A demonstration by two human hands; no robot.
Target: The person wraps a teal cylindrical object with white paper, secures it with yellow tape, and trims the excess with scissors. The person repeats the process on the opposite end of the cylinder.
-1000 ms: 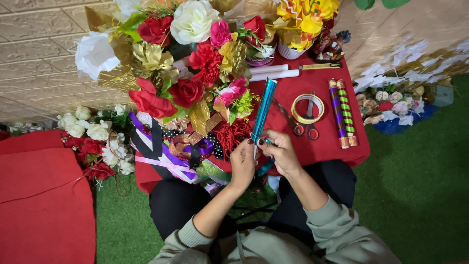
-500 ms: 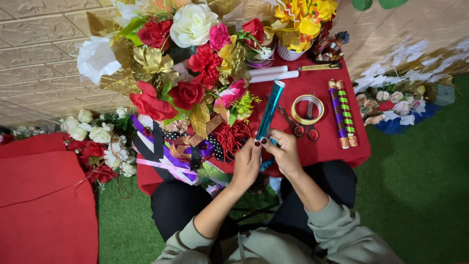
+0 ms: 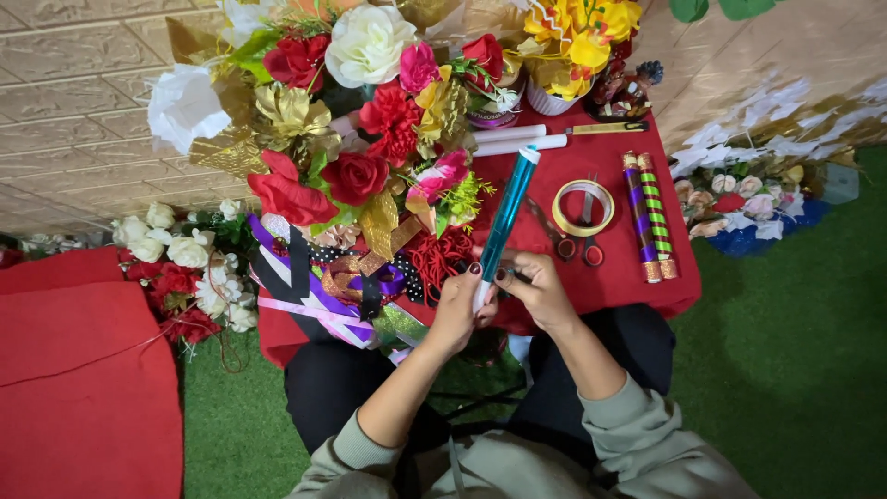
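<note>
A shiny teal foil roll [image 3: 506, 217] stands tilted over the red table [image 3: 610, 286], its lower white end held between both hands. My left hand [image 3: 459, 310] grips the bottom of the roll from the left. My right hand [image 3: 539, 291] pinches it from the right, fingers curled at the same spot. Just left of the hands lies a large bouquet of red, white and pink artificial flowers [image 3: 370, 120] with gold leaves and trailing purple, black and pink ribbons [image 3: 319, 296].
On the table to the right lie red-handled scissors [image 3: 577, 242], a tape ring [image 3: 584, 207], two striped foil rolls [image 3: 649, 217], white rolls [image 3: 519, 140] and a yellow flower pot [image 3: 577, 42]. Red cloth [image 3: 83, 388] and more flowers [image 3: 189, 263] lie on green turf at left.
The teal roll has swung more upright and risen slightly, its top now further up the table. Both hands stay clasped at its lower end.
</note>
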